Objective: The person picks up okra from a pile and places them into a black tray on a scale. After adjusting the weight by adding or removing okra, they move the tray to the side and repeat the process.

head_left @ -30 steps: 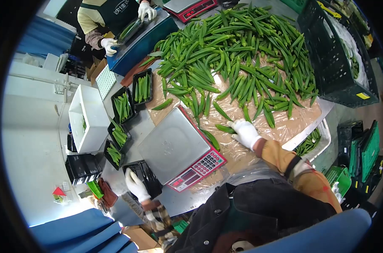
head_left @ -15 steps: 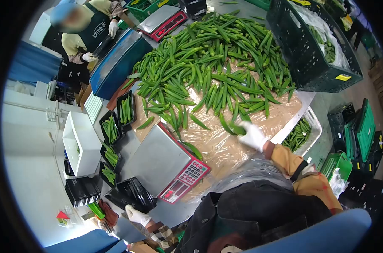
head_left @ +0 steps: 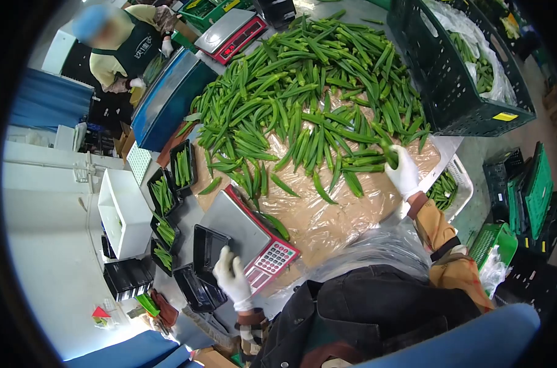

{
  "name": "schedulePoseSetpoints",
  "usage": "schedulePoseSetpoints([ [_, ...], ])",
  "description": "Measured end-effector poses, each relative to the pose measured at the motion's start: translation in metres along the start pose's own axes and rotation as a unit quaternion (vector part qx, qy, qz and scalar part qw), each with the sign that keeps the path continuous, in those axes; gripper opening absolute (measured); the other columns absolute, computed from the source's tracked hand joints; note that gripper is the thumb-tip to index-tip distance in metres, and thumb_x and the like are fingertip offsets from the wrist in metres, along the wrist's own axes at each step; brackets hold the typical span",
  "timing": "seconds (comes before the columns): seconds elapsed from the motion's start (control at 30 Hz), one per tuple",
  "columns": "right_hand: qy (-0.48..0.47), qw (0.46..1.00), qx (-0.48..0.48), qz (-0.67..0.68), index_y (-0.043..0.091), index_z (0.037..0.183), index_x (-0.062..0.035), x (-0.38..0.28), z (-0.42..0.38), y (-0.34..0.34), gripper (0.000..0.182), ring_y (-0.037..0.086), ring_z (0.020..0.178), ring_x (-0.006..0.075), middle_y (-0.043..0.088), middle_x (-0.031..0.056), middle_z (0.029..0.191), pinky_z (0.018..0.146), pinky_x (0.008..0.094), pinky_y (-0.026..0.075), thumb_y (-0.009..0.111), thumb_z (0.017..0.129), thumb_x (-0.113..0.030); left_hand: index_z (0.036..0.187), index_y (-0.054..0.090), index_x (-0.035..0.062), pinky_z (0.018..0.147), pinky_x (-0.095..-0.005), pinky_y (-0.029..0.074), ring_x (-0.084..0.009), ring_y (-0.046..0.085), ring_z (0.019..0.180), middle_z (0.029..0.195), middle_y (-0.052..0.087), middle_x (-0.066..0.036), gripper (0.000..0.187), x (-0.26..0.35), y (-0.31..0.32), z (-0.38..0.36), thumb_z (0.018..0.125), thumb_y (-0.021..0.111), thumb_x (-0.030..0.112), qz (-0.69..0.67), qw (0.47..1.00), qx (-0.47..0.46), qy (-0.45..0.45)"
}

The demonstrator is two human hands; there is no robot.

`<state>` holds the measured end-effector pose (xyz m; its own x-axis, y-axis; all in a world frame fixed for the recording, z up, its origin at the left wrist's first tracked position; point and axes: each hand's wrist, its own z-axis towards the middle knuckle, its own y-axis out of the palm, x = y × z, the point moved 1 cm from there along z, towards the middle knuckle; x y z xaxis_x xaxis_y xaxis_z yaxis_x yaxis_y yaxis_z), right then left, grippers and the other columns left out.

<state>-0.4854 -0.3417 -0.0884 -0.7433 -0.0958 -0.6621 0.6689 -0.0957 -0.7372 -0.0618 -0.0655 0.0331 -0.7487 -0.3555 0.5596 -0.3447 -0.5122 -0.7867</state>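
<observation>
Loose okra (head_left: 315, 92) is heaped over the far half of a table covered in brown paper and clear film. At the heap's near right edge, my right hand (head_left: 403, 174), in a white glove, closes its fingers around an okra pod (head_left: 389, 153). My left hand (head_left: 232, 279), also gloved, has its fingers at the right rim of an empty black tray (head_left: 209, 245), gripping it. That tray overlaps the left corner of the scale (head_left: 238, 224). Another black tray (head_left: 195, 291) lies just below it. One pod (head_left: 275, 227) rests against the scale's far side.
Several okra-filled black trays (head_left: 163, 195) line the left edge. A dark green crate (head_left: 462, 73) stands at the right, above a white basket (head_left: 444, 190) of okra. Across the table, a person (head_left: 134, 49) works beside a second scale (head_left: 229, 34). Stacked trays (head_left: 128, 279) sit lower left.
My left hand has moved up and right, bringing a black tray onto the scale's corner. My right hand has moved right and up along the heap, leaving the pods it touched near the middle.
</observation>
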Motion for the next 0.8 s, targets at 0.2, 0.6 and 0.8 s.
schedulePoseSetpoints([
  [0.2,-0.223,0.942,-0.183,-0.17,0.051,0.135,-0.0078,-0.042,0.027,0.017,0.07,0.052,0.118,0.0318,0.055,0.0127,0.128,0.099,0.0427,0.045,0.074,0.069,-0.01,0.133,0.055,0.0025,0.095,-0.0336,0.049,-0.0228,0.063,0.112,0.125,0.063,-0.019,0.048,0.085,0.159,0.025,0.088,0.069,0.01,-0.242,0.935,-0.24,-0.096],
  [0.6,-0.198,0.938,-0.166,-0.233,0.065,0.103,-0.0065,-0.027,0.028,0.052,0.044,0.059,0.087,0.0344,0.06,0.0155,0.089,0.075,0.0433,0.047,0.077,0.07,-0.032,0.15,0.021,-0.0044,0.09,-0.0463,0.044,-0.0342,0.049,0.106,0.116,0.051,-0.02,0.113,0.202,0.289,0.024,0.069,0.083,0.044,0.148,0.947,-0.28,0.047],
  [0.8,0.042,0.946,-0.305,-0.1,0.064,0.11,-0.0045,-0.04,0.032,-0.008,0.044,0.066,0.091,0.0392,0.067,0.0229,0.097,0.08,0.0462,0.053,0.074,0.071,-0.02,0.148,0.025,-0.0052,0.082,-0.0434,0.051,-0.034,0.056,0.102,0.115,0.053,-0.021,0.078,0.177,0.317,0.028,0.082,0.064,0.013,0.216,0.928,-0.295,0.072],
])
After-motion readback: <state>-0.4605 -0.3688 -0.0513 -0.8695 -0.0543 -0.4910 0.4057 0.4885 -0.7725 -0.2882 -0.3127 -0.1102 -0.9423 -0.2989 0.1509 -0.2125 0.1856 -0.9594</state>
